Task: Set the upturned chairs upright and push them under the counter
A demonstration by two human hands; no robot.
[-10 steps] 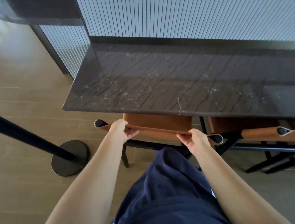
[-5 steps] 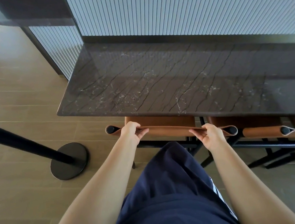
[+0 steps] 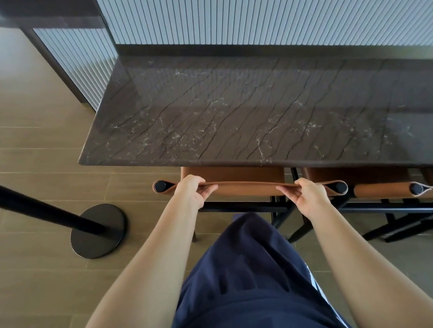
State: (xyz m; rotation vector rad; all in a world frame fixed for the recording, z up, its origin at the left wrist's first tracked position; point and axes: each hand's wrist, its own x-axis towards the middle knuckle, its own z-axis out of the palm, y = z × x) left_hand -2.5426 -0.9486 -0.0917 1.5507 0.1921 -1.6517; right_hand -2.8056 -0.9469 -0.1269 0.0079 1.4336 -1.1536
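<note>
Under the near edge of the counter [image 3: 232, 116], the tan chair [image 3: 237, 172] is stood upright w/ its seat partly tucked beneath the slab; its backrest [image 3: 248, 186] and black frame are left on the near side. The backrest's top edge is held at both ends. The left hand [image 3: 190, 191] is curled over it near the left end, fingers wrapped round the leather. The right hand [image 3: 310, 195] is closed on it near the right end, the strap pinched betw. thumb & fingers. A two-ended hold is prob. chosen so the chair can be steered straight & kept from twisting as it is pushed in. A 2nd chair [image 3: 383, 189] is parked just beside it on the right, also upright & partly under the counter, so the gap betw. them is tight and care is called for there. A black stanchion base [image 3: 97, 230] is stood on the floor [image 3: 28, 152] to the left, apart from the chair. As for containers, none is seen in view.
</note>
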